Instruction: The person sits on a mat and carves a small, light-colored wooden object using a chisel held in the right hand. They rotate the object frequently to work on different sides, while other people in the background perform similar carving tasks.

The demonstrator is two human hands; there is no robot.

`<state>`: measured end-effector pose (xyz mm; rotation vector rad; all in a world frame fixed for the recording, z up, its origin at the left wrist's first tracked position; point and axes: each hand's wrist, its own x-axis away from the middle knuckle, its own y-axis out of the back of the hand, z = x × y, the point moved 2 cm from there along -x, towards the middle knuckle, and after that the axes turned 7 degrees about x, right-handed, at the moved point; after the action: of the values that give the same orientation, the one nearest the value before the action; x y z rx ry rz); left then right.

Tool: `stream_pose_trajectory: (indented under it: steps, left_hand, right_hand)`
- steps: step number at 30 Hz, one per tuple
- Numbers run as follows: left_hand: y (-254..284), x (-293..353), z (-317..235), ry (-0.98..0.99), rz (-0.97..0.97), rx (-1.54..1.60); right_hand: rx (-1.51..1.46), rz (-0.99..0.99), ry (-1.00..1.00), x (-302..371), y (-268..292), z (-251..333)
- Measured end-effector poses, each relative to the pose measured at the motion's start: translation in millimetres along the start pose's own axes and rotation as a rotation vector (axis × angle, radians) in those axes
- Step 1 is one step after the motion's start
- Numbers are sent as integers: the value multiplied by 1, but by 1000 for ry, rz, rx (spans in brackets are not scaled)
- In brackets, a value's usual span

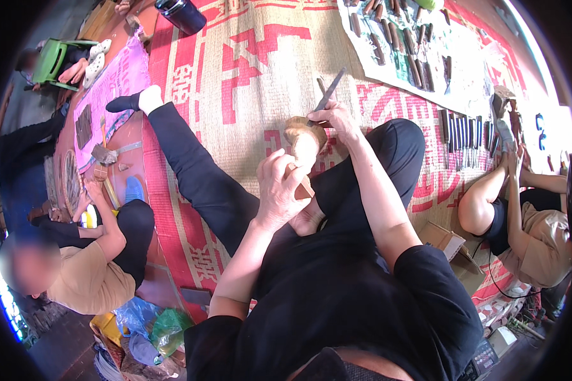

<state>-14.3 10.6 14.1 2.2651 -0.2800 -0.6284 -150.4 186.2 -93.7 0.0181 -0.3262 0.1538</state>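
Your black shirt (356, 311) lies nearest the camera, with both forearms reaching forward from it. Your left hand (278, 193) is curled around the lower part of a carved wooden piece (304, 149), fingers bent over it, while a squared brown block (305, 188) shows just below that hand; whether block and carving are one, you cannot tell from here. That grip looks meant to steady the wood, with your bare foot (306, 221) just below the hand and your legs framing the work closely.

Your right hand (338, 120) grasps a long, narrow, dark tool (332, 89) between thumb and fingers. Its far end slants up and away from you, and its near end reaches the top of the carving. Such a hold probably favours control over force; contact pressure cannot be judged.

Ahead of your hands spreads a woven mat (254, 95). To the right of your right hand stands a row of dark-handled tools (465, 130), lined up side by side, presumably so each can be picked out easily. Beyond them, more tools (408, 47) lie on a pale sheet (370, 63), perhaps to keep them grouped.

As for writing, the pink sheet (135, 66) far to the left of your hands bears large printed lettering. The mat's red motifs resemble stylised characters, likely decorative. No label shows on your tool or the carving.
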Motion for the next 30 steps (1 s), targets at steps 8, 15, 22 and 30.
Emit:
stream_pose_trajectory:
  steps: [8, 15, 22, 30]
  left_hand:
    - [1, 3, 2, 26, -9, 2]
    - [4, 2, 3, 52, -30, 41]
    - [2, 4, 5, 62, -42, 3]
    - [3, 7, 7, 82, -48, -3]
  right_hand:
    - [-176, -5, -104, -1, 3, 11]
    - [-64, -164, -169, -12, 13, -10]
    - [-154, -28, -83, 4, -4, 1]
    - [-194, -43, -118, 3, 2, 7]
